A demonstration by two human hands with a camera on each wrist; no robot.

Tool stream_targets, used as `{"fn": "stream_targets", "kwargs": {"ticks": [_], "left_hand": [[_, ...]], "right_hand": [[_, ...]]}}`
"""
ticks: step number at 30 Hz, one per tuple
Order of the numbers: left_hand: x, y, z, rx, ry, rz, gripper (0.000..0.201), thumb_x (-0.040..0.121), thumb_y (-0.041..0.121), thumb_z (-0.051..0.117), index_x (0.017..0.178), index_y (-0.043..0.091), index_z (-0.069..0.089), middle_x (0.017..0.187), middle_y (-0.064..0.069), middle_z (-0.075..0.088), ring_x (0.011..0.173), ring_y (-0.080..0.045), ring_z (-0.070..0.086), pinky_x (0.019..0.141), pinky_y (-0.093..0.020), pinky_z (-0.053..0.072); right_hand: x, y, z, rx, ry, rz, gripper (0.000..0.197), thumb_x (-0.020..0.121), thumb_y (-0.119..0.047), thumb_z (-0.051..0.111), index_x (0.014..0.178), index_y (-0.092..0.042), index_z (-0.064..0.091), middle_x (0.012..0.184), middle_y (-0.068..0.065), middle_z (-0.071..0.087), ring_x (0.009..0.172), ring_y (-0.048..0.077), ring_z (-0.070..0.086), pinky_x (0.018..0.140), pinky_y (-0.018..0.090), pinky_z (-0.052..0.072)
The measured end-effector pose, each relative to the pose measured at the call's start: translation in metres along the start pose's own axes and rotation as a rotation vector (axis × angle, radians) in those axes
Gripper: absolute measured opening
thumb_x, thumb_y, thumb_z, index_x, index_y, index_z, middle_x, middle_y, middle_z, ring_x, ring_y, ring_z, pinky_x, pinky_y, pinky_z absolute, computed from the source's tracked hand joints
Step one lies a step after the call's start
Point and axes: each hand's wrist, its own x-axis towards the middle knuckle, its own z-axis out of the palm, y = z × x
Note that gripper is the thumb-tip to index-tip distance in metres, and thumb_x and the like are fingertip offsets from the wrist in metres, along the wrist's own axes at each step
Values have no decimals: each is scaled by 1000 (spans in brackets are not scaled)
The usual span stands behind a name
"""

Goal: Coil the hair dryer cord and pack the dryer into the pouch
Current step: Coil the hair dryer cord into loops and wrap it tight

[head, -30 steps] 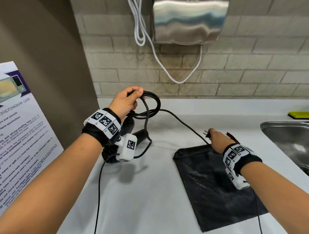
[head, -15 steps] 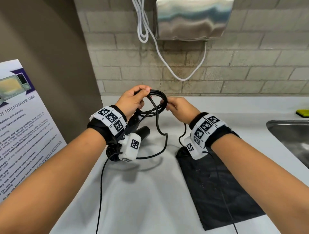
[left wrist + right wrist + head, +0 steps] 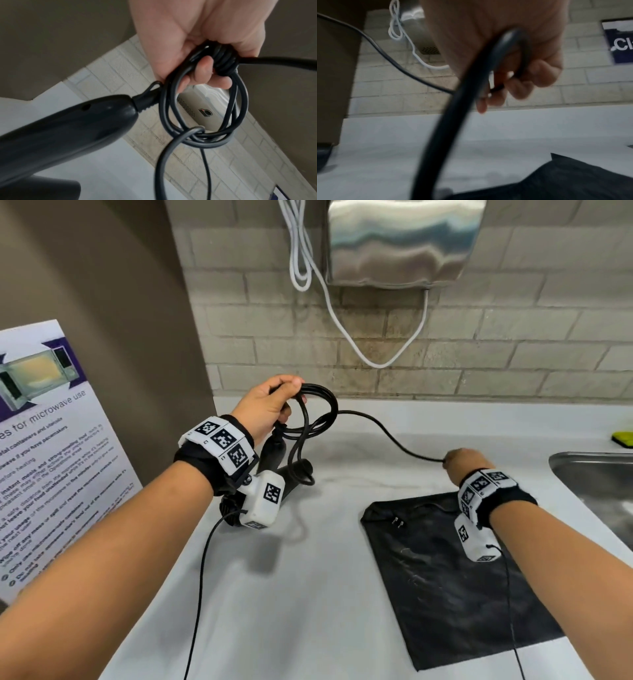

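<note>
Left wrist view shows it best: the left hand (image 3: 197,44) has its fingers (image 3: 205,70) curled tight round a bunch of cord loops (image 3: 202,119), several turns stacked where they pass through the fist. The black hair dryer (image 3: 68,124) hangs right below that hand, its strain relief just beside the loops, so the dryer is off the white countertop (image 3: 308,594) or barely resting on it, can't tell which.

Over on the other side, the right hand (image 3: 466,465) has its fingers (image 3: 539,75) curled round the free run of cord, which bends through the palm. From the head view that run stretches in a shallow sag between the two hands. The plug (image 3: 397,522) lies on the black pouch (image 3: 455,594), which sits flat on the counter just under the right wrist, near the steel sink (image 3: 596,484).

So I'd say we're mid-coil, with only a short tail plus the plug left. Next move probably calls for swinging the right hand back to the left and laying that slack in as one more loop, matching the size of the others so the bundle stays neat. After that the pouch mouth needs opening, and it's lying totally flat, so that'll take a free hand.
</note>
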Motion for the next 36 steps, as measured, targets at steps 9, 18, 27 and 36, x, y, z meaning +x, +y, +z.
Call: {"fn": "stream_targets", "kwargs": {"ticks": [9, 18, 27, 36], "left_hand": [[0, -6, 23, 83, -51, -36, 15, 96, 18, 45, 86, 17, 57, 69, 3, 57, 36, -4, 31, 42, -16, 21], [-2, -7, 24, 38, -80, -74, 21, 97, 22, 43, 87, 15, 59, 59, 9, 60, 37, -5, 27, 45, -21, 17], [-2, 2, 5, -107, 52, -77, 23, 97, 22, 43, 81, 14, 56, 55, 10, 58, 32, -4, 23, 41, -16, 20], [0, 4, 3, -37, 41, -75, 20, 96, 20, 46, 80, 11, 54, 54, 11, 62, 30, -3, 24, 37, -14, 20]], "right_hand": [[-52, -90, -28, 196, 174, -645, 76, 83, -17, 53, 146, -30, 12, 154, 1, 20, 141, 23, 18, 113, 54, 16], [-52, -115, -19, 446, 227, -876, 22, 92, -12, 50, 107, -9, 65, 107, 14, 65, 102, 32, 59, 90, 43, 45], [-20, -42, -13, 510, 245, -224, 22, 94, -9, 40, 99, -8, 62, 94, 17, 60, 84, 32, 56, 69, 28, 38], [-56, -95, -39, 10, 204, -574, 63, 86, -21, 50, 143, -26, 23, 152, 5, 24, 141, 27, 17, 113, 52, 10]]}}
